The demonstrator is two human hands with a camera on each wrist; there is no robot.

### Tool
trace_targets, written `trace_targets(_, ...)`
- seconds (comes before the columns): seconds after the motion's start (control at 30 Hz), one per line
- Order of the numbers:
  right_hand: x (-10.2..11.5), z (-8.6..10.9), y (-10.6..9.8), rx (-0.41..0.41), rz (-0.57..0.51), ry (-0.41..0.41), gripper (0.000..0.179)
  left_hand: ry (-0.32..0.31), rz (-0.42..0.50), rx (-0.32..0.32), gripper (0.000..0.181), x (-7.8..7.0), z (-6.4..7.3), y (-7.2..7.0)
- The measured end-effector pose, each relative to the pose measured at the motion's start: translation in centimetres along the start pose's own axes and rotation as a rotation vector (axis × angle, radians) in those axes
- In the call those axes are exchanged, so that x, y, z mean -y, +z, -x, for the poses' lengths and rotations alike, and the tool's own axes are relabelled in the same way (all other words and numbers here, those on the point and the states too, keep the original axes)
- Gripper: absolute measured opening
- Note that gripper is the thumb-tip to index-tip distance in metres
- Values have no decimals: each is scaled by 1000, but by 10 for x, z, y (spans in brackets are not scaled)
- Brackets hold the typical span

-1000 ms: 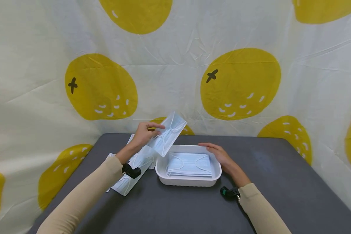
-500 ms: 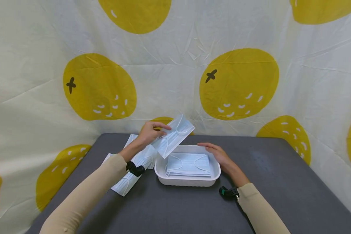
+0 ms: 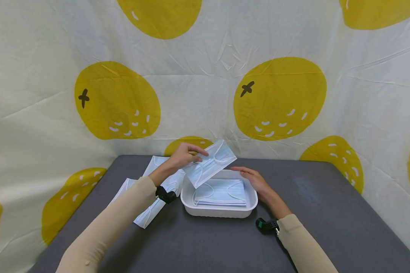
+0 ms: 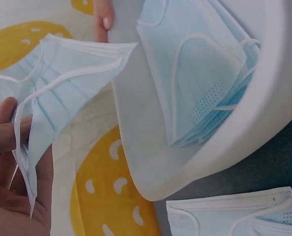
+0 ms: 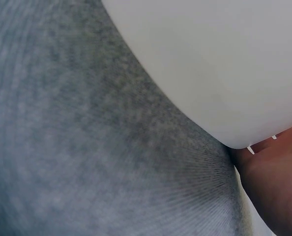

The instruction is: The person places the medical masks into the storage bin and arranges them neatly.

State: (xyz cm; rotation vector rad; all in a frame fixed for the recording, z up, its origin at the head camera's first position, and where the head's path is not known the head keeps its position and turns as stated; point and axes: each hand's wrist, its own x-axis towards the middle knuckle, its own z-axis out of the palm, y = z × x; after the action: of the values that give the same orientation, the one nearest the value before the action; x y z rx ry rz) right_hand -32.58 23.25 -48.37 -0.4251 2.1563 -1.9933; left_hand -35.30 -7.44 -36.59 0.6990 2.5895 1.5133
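Table (image 3: 205, 244) | left hand (image 3: 185, 156) pinches 1 mask (image 3: 212, 167) | right hand (image 3: 254, 181) touches tub (image 3: 219, 212)

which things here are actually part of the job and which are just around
Part of the job:
- held mask, pinched by the left hand
- white tray, with the right hand at its side
- stacked masks inside it
- loose masks left of it, probably

Just around:
- fruit-patterned cloth
- gray table, only the surface
- black wrist devices
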Motion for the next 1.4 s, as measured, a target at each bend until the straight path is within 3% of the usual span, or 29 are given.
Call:
trace_targets(0.2,0,0,0,-79,68,26,42,-57,-51,77,23,-1,-9,9)
trace_targets(0.33,0,-1,1,-111,73,46,48,-44,-75,139,23,-5,-13,15)
trace_targets(0.57,1,2,-1,-88,15,63,52,6,-88,275,25,-11,-21,29)
trace_targets(0.87,-1,2,-3,-104,28,67,49,0,-143,419,25,-10,-26,40)
trace_targets(1.1,0,2,-3,-60,25,39,42,-8,-179,541,27,-8,-30,49)
trace_targets(1.4,-2,-2,-3,-41,66,14,41,-22,-220,564,27,-1,-30,56)
